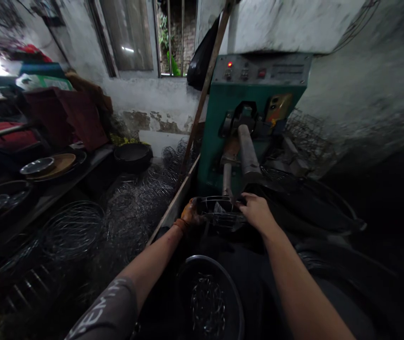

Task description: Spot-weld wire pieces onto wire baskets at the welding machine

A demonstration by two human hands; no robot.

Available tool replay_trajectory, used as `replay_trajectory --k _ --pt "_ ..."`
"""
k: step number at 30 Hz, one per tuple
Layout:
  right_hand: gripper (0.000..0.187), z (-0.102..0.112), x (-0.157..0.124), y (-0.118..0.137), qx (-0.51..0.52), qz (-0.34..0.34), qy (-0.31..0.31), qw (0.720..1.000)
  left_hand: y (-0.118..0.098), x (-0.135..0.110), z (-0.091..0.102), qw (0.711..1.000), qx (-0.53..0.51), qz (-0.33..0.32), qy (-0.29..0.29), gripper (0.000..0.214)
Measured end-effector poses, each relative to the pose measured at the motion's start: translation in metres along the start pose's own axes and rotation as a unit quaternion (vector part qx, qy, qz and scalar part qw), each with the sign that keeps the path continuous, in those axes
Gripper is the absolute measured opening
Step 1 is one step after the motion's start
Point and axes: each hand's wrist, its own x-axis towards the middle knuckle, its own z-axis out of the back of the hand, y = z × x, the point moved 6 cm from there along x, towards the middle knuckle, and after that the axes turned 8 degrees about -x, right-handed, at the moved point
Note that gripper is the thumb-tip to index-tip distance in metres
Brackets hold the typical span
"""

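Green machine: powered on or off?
Green machine: on, apparently; red lamp glows on its control panel. Left hand and right hand grip a wire basket before it.

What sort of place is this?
Probably a small wire-goods workshop: a green machine with control buttons, heaps of wire baskets beside it, and the left hand and right hand holding a wire frame at it.

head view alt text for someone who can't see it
The left hand and right hand hold a round wire basket at the metal arms of a green metal machine. A dark round bowl of wire bits sits below; wire rings pile at left.
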Motion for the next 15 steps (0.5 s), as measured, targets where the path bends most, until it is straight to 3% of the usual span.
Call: replay_trajectory --k 2,5,8,12,15 --pt "0.017 0.006 -0.013 -0.018 0.058 -0.017 -0.031 0.998 -0.010 -0.004 0.005 1.000 0.015 -0.005 0.010 0.080" --pt "0.032 0.012 -0.040 -0.062 0.121 -0.113 -0.105 0.981 -0.047 -0.007 0.012 0.993 0.066 -0.100 0.014 0.092" --pt "0.038 -0.004 -0.057 -0.088 0.132 -0.181 -0.074 0.972 -0.085 -0.001 0.004 0.972 0.148 -0.179 0.019 0.099" --pt "0.035 -0.021 -0.056 -0.091 0.170 -0.194 -0.037 0.966 -0.098 0.018 -0.023 0.955 0.251 -0.134 0.088 0.079" --pt "0.031 -0.016 -0.052 -0.089 0.153 -0.184 -0.041 0.970 -0.091 0.022 -0.025 0.950 0.267 -0.110 0.119 0.065"
